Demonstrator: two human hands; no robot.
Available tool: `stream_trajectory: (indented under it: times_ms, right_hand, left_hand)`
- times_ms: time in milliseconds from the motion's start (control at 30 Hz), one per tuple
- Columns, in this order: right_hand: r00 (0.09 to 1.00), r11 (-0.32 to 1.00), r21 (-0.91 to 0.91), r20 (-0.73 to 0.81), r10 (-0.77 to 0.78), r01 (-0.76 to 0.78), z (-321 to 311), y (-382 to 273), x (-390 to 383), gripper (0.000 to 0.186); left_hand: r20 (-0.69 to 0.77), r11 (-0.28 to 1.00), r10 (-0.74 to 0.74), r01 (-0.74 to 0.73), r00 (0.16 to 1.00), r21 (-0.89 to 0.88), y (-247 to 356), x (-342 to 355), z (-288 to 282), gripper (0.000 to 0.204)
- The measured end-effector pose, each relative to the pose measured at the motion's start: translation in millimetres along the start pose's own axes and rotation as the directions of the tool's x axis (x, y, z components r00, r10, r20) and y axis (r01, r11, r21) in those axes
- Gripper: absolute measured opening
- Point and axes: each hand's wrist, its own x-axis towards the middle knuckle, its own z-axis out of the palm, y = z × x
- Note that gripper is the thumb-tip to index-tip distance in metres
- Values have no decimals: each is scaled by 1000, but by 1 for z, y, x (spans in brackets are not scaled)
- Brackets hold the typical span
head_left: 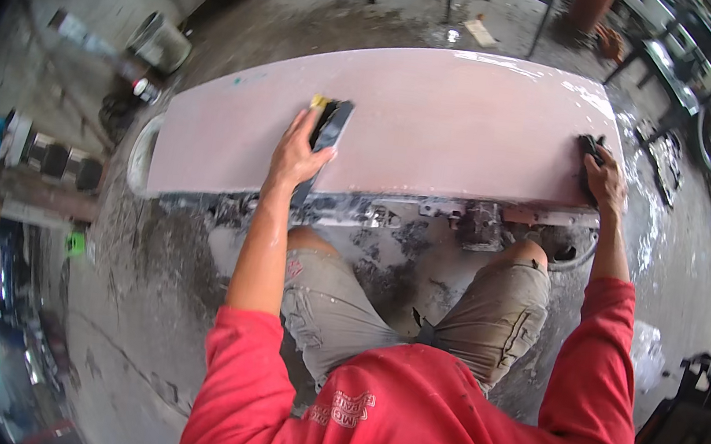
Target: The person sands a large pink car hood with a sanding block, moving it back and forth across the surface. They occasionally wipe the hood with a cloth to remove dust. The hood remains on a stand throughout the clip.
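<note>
Pink panel (464, 129): left hand (296, 157) grips long dark block (335, 124) left of panel's middle; right hand (607, 179) grasps black item (589, 147), type unclear, at panel's right end.

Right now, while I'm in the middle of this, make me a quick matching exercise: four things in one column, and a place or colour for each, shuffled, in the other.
Things:
1. panel
2. long block
3. sleeves
4. bucket

Places and colours:
A. red
B. at the upper left of the view
C. pink
D. in the grip of the left hand

Right pairs: 1-C, 2-D, 3-A, 4-B
</note>
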Motion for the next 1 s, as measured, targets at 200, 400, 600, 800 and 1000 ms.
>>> stream_trajectory:
  times_ms: [200, 400, 600, 800, 1000]
  right_hand:
    - [996, 993, 78, 39, -86, 83, 14, 19, 14, 81]
    - [898, 882, 282, -344, -275, 378, 14, -42, -41, 84]
    - [714, 64, 900, 383, -586, -431, 63, -216, -189, 68]
    - [543, 103, 671, 672, -503, -734, 103, -356, -225, 64]
    - [585, 323, 719, 691, -425, -615, 125, -410, -198, 49]
  left_hand:
    - [50, 992, 120, -122, 992, 41, 20, -10, -24, 101]
    - [-233, 998, 4, -20, 972, -65, 6, -27, -30, 52]
    - [-136, 989, 16, 4, 991, 148, 20, -41, -16, 66]
    - [-151, 990, -49, 68, 987, 121, 24, -50, -11, 71]
    - [-260, 999, -41, 34, 965, -30, 11, -51, -6, 56]
